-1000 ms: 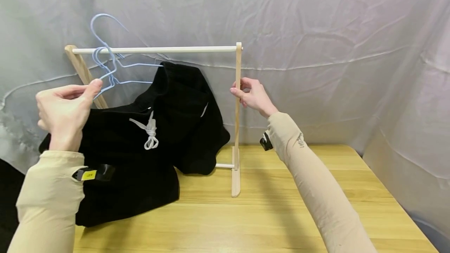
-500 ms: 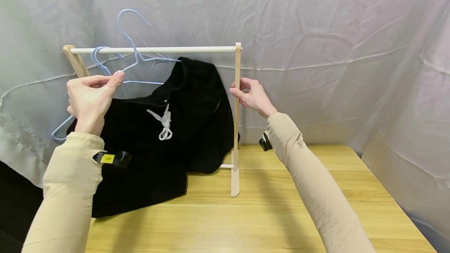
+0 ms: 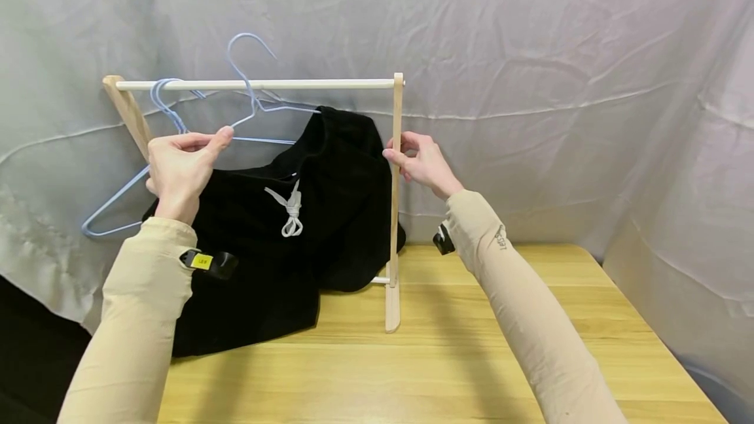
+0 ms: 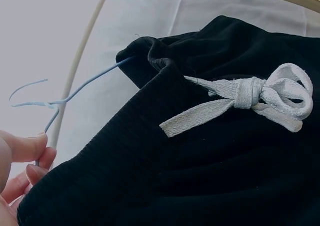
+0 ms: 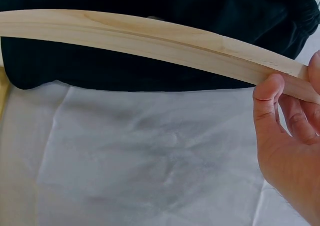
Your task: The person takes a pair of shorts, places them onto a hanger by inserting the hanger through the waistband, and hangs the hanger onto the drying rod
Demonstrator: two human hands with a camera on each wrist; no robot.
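My left hand [image 3: 184,167] pinches one shoulder of a light blue wire hanger [image 3: 241,70]. From that hanger hang black shorts [image 3: 253,260] with a white drawstring [image 3: 291,211] tied in a bow. The hook stands higher than the white rail [image 3: 330,84] of a small clothes rack; its neck crosses the rail's line in the head view. In the left wrist view, thumb and fingers hold the hanger wire [image 4: 92,80] beside the waistband [image 4: 115,116]. My right hand [image 3: 427,161] grips the rack's right wooden upright [image 3: 396,182] between thumb and fingers.
Another blue hanger [image 3: 112,205], maybe more than one, hangs at the rail's left end near the left wooden upright [image 3: 126,110]. The rack stands on a wooden table [image 3: 471,345]. Grey cloth [image 3: 501,31] covers the back and sides.
My left hand has carried the hanger and shorts rightward along the rail, and the hook has dropped slightly in the last half second. The right hand keeps its hold on the upright.
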